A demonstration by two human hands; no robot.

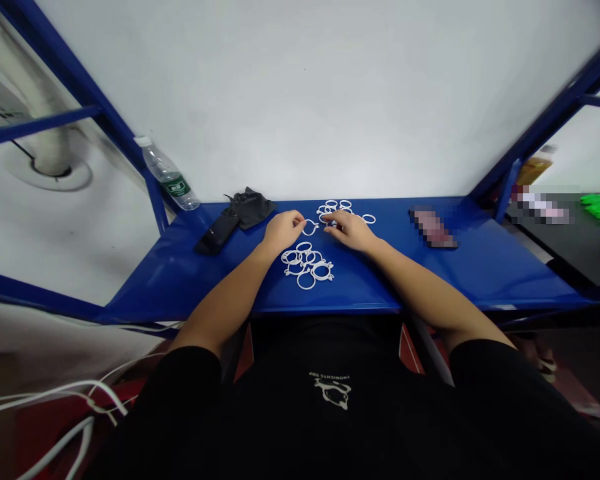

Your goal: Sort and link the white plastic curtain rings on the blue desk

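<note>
On a glossy blue metal shelf (380,280) against a white wall, we pinch one thin white plastic ring (310,228) between our left hand (283,230) and right hand (350,230), both closed on it. Two loose ring clusters (307,265) flank it, near and far. Outward lie one black cloth (250,207), one dark remote (216,235) and one water bottle (167,175).

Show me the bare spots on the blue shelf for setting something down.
Bare blue shelf runs from the right hand to the right edge, and at front left below the black remote. The middle is crowded: white rings, far rings, left hand.
</note>
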